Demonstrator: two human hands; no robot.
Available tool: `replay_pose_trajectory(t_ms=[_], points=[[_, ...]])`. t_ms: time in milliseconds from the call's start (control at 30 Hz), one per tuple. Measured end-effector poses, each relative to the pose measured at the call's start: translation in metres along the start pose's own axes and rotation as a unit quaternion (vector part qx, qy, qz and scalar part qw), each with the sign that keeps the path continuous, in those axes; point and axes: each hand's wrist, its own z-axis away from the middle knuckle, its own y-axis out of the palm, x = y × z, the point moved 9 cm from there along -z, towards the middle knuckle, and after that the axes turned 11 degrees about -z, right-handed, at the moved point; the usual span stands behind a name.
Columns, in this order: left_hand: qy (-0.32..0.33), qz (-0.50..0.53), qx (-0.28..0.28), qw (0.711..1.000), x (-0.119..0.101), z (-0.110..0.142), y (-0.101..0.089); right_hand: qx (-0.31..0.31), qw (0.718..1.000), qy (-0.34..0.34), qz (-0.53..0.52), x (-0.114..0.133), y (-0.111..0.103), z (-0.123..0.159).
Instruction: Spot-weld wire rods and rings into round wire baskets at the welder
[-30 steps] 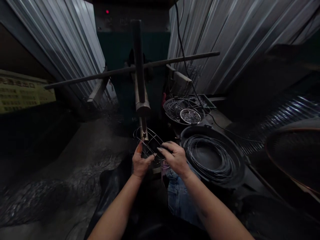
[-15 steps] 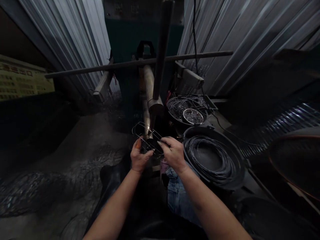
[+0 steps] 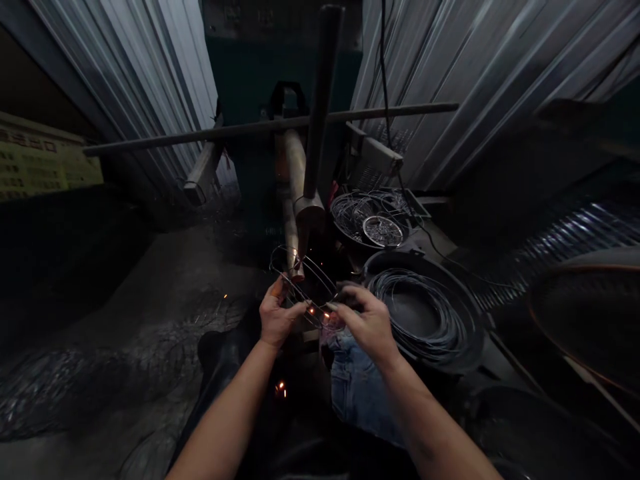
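Corrugated sheeting (image 3: 440, 87) stands behind the left hand (image 3: 277, 313) and right hand (image 3: 365, 323), each narrow grip holding a wire frame (image 3: 305, 287).

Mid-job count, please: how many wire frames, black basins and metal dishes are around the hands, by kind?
Wire frame: 1
Black basin with wire: 2, one coiled and one tangled
Round metal dish: 1
Total: 4

wire frame (image 3: 304, 287): joints too small | wall sign (image 3: 45, 160): text blurred
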Motion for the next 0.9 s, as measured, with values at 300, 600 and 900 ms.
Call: replay_pose_trajectory(t_ms=[300,600,900], points=[[-0.104,0.135,0.022,0.985,0.001,0.004,0.007,0.027,0.999,-0.043,-0.018,0.018,0.021,-0.005],[-0.113,0.165,-0.017,0.98,0.008,-0.024,0.001,0.051,0.994,-0.046,0.081,0.019,0.051,-0.051],[-0.135,0.153,-0.007,0.979,0.008,-0.018,0.004,0.046,0.996,-0.052,0.056,0.021,0.046,-0.048]])
